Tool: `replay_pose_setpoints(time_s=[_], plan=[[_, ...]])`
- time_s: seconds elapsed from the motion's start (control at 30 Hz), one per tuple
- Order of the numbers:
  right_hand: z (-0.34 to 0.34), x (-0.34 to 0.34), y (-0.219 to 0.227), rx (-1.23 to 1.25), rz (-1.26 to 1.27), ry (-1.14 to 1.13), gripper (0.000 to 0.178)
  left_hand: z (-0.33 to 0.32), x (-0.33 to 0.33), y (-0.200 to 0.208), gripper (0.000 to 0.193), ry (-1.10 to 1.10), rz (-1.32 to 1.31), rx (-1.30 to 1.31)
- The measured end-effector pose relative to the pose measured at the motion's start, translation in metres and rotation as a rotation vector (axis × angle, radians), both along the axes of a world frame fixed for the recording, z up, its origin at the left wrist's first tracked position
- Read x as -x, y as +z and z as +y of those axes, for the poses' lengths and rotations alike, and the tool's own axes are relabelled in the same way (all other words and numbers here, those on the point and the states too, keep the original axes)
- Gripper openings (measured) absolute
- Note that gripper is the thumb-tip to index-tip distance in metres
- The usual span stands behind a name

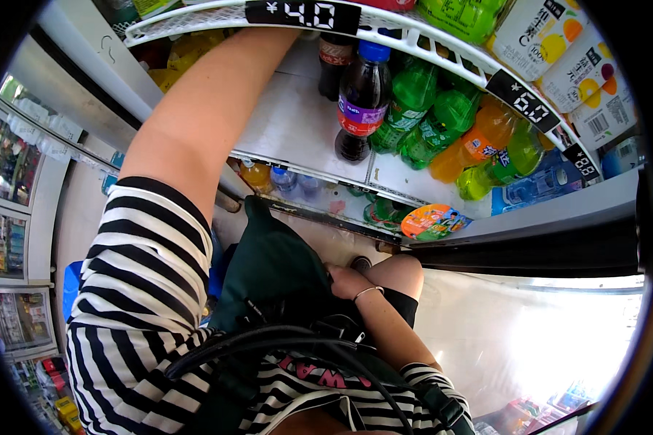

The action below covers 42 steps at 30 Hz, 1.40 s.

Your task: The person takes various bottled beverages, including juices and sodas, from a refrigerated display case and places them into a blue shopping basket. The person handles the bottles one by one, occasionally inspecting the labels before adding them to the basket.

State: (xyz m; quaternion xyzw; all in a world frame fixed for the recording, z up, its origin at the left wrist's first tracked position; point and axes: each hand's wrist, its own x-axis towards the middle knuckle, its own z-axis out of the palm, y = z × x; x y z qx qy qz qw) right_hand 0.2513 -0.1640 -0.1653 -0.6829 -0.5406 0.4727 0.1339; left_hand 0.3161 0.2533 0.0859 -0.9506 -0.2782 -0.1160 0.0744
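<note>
My left arm [196,116] reaches up into a drinks cooler, passing behind the white wire shelf rail [210,19]. The left hand's fingers are hidden behind the rail and its black price tag. Nearest to that wrist stand a dark cola bottle [335,61] and a blue-capped dark bottle with a purple and red label [363,109]. Lower down, my right hand [347,281] is closed at the edge of a dark green cloth [272,261] that hangs in front of my body. Its fingertips are partly covered by the cloth.
Green soda bottles [406,105] and an orange soda bottle [479,141] fill the shelf's right side. White fruit-print cartons [537,36] stand above. A lower shelf holds more bottles [283,177]. The black-edged cooler door [530,250] is at right; stocked cabinets [11,239] are at left.
</note>
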Motion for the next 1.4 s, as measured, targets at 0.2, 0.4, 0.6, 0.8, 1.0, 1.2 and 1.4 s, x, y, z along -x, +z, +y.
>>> replay_pose_setpoints(time_s=[0.2,0.4,0.6,0.8,1.0,1.2,1.4], plan=[[0.004,-0.002,0.001,-0.022,0.038,0.004,0.033,0.016,0.007,0.007,0.050,0.044,0.077,-0.081],[0.006,0.001,-0.009,-0.040,0.016,-0.004,0.032,0.015,0.027,0.010,0.047,0.041,0.029,-0.130],[0.013,0.001,-0.007,-0.002,0.018,0.010,0.036,-0.002,0.053,0.009,0.045,0.035,-0.084,-0.149],[0.013,0.004,-0.008,0.018,-0.023,0.038,0.040,-0.064,0.128,0.002,0.032,-0.028,-0.503,0.086],[0.013,0.010,0.000,0.042,-0.093,0.029,0.042,-0.122,0.215,0.017,0.019,-0.110,-0.586,-0.019],[0.013,0.012,-0.013,0.036,-0.141,0.091,0.043,-0.179,0.291,0.058,0.021,-0.219,-0.447,0.065],[0.002,-0.002,-0.024,-0.072,-0.187,0.086,0.043,-0.207,0.372,0.061,0.018,-0.339,-0.214,0.171]])
